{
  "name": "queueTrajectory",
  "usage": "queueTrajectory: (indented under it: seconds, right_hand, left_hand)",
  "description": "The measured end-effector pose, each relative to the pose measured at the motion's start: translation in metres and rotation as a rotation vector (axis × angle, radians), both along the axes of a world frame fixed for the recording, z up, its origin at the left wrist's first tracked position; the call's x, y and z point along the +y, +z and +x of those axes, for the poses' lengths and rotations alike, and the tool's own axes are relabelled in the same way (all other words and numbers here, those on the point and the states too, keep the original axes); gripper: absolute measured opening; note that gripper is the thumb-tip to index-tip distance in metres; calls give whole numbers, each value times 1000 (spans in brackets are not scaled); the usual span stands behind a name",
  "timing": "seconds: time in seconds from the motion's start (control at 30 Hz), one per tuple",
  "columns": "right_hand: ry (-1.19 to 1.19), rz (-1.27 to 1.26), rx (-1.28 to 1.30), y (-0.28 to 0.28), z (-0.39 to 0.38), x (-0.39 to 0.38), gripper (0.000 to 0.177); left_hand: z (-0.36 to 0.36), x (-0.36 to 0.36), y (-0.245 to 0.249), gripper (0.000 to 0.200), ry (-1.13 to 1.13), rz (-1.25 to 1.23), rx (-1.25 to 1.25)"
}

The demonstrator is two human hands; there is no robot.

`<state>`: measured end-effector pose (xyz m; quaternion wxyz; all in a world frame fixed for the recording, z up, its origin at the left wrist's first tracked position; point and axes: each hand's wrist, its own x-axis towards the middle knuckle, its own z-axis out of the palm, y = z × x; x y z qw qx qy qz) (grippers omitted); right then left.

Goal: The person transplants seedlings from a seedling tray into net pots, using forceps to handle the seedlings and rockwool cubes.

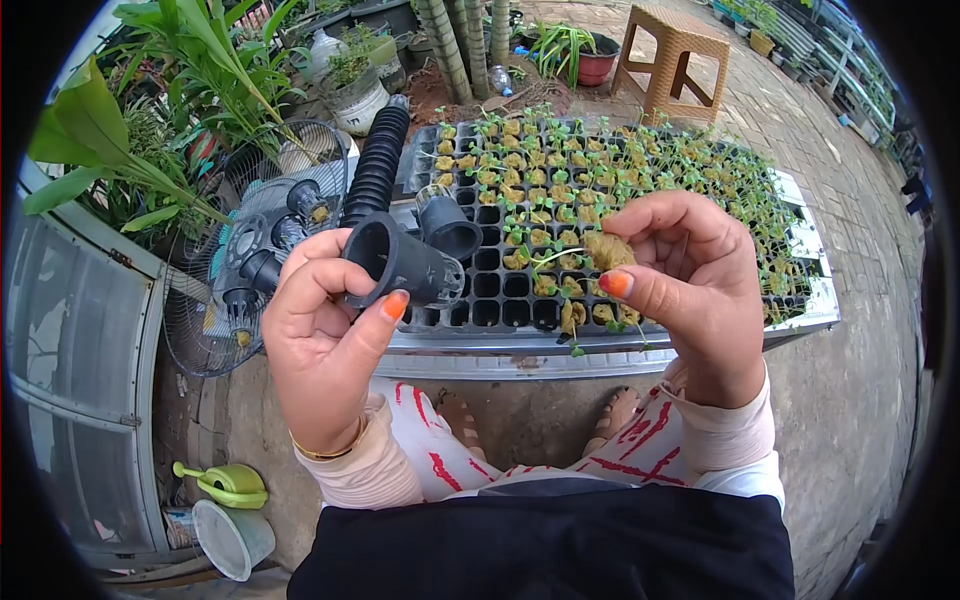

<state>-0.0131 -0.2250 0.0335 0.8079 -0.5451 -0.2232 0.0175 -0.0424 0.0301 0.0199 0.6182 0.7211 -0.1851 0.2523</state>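
My left hand [325, 340] is closed on the rim of a black net pot [405, 268], which lies tilted with its mouth toward me and its slotted end to the right. Between the thumb and fingers of my right hand [690, 285] is a seedling plug [608, 252], a brownish fibrous lump with a pale stem pointing left. Below both hands spreads a black seedling tray [485, 312] with many sprouts in similar plugs; several cells at its left are bare. Another net pot [447, 222] lies on the tray's left part, just behind the held one.
A stack of black pots [377, 160] leans at the tray's left. More filled net pots [240, 310] sit on a wire fan guard [185, 345]. A woven stool [670, 65] stands behind. A green watering can [232, 484] and a pail [235, 540] are at lower left.
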Motion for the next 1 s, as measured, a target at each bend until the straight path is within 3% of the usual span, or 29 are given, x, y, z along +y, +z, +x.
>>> queueTrajectory:
  seconds: [0.03,0.1,0.17,0.27,0.37,1.0]
  right_hand:
    - [-76,-118,-92,0,-2,-3,29]
    - [-156,-235,-186,-1,-4,-4,28]
    - [-294,-287,-342,-3,-5,-3,27]
    - [-399,-456,-492,4,-8,-4,27]
    - [-366,-570,-416,11,-19,-7,29]
    - [-503,-631,-701,3,-5,-2,30]
  left_hand:
    - [-1,-4,0,15,-1,1,-1]
    - [-2,-18,0,17,-233,-589,123]
    - [2,-23,-7,22,-329,-626,103]
    - [6,-30,-12,32,-513,-881,242]
    - [11,-32,-13,35,-590,-999,308]
    - [21,-41,-22,33,-640,-992,323]
